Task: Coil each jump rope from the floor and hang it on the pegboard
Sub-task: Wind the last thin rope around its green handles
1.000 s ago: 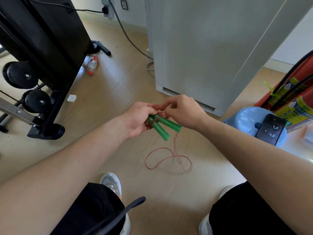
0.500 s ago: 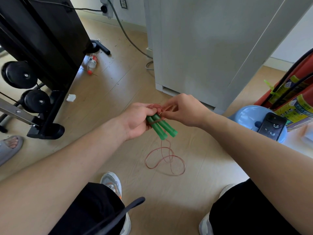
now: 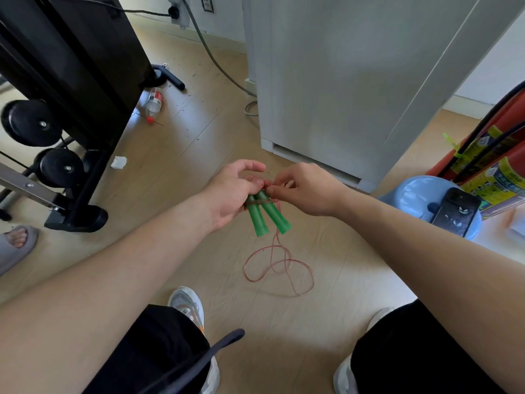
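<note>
The jump rope's two green handles (image 3: 265, 213) lie side by side, their upper ends gripped by the left hand (image 3: 231, 193). At their 3 o'clock the right hand (image 3: 306, 191) pinches the thin pink cord (image 3: 279, 267), which trails to loose loops on the floor (image 3: 199, 155) at 6 o'clock. The cord looks light, limp and likely to tangle, so the stiff handles give the surer hold. The labels on the fire extinguisher (image 3: 483, 155) at 3 o'clock are too blurred to read.

Pale wood-plank floor (image 3: 176, 155), grey cabinet (image 3: 341, 81), black exercise machine (image 3: 65, 66), wall socket (image 3: 206, 2)
</note>
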`<state>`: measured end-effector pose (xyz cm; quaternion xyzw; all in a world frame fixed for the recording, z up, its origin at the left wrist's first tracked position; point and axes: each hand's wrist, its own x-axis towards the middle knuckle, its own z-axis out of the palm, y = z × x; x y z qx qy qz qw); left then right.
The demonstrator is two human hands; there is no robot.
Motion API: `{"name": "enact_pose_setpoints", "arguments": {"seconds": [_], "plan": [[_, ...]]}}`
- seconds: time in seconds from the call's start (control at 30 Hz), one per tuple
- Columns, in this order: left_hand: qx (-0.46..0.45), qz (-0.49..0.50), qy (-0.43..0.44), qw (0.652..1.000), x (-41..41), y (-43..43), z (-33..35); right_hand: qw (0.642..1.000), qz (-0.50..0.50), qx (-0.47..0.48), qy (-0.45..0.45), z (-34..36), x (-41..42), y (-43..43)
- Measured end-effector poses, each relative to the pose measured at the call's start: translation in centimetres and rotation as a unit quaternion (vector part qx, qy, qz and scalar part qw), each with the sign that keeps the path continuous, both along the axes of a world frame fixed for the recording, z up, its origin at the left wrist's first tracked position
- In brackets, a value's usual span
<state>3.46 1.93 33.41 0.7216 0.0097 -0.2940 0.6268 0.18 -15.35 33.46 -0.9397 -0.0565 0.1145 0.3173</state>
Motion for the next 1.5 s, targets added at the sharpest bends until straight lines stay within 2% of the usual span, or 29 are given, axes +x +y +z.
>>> {"name": "enact_pose_setpoints", "arguments": {"seconds": [0.13, 0.23, 0.4, 0.53, 0.67, 0.77, 0.87, 0.97, 1.17, 1.33, 1.43, 1.5], "plan": [[0.132, -0.075, -0.161, 0.975, 0.0, 0.1, 0.1, 1.000, -0.013, 0.015, -0.010, -0.1, 0.0, 0.3], [0.163, -0.094, -0.198, 0.962, -0.1, 0.1, -0.1, 0.998, -0.043, 0.051, -0.007, 0.0, 0.0, 0.4], [0.181, -0.113, -0.224, 0.951, 0.1, 0.3, -0.5, 0.993, -0.065, 0.101, -0.001, -0.1, -0.1, 0.5], [0.147, -0.142, -0.203, 0.958, 0.2, 0.4, -0.5, 0.986, -0.100, 0.130, -0.007, 0.0, 0.0, 0.2], [0.181, -0.163, -0.224, 0.944, 0.4, 0.8, -0.4, 0.982, -0.100, 0.156, 0.045, 0.3, 0.1, 0.2], [0.229, -0.188, -0.261, 0.919, 0.0, 0.8, 0.1, 0.988, -0.077, 0.119, 0.064, 0.4, 0.0, 0.7], [0.303, -0.225, -0.306, 0.874, -0.4, 0.8, 0.1, 0.996, -0.048, 0.043, 0.054, 0.7, 0.0, 0.6], [0.329, -0.240, -0.315, 0.857, -0.4, 1.0, -0.2, 0.999, -0.020, -0.028, 0.030, 0.8, 0.0, 0.2], [0.326, -0.249, -0.317, 0.855, 0.3, 1.2, -0.2, 0.994, -0.024, 0.097, 0.033, 1.1, -0.2, -0.2], [0.355, -0.262, -0.312, 0.842, 0.9, 1.5, -0.7, 0.998, -0.001, 0.056, 0.010, 1.5, -0.6, -1.3], [0.349, -0.257, -0.309, 0.846, 1.3, 1.8, -0.4, 0.993, -0.023, 0.112, 0.012, 1.8, -1.3, -1.5], [0.348, -0.263, -0.309, 0.845, 1.6, 2.0, -0.1, 0.994, -0.025, 0.108, 0.023, 2.0, -1.6, -1.6]]}}
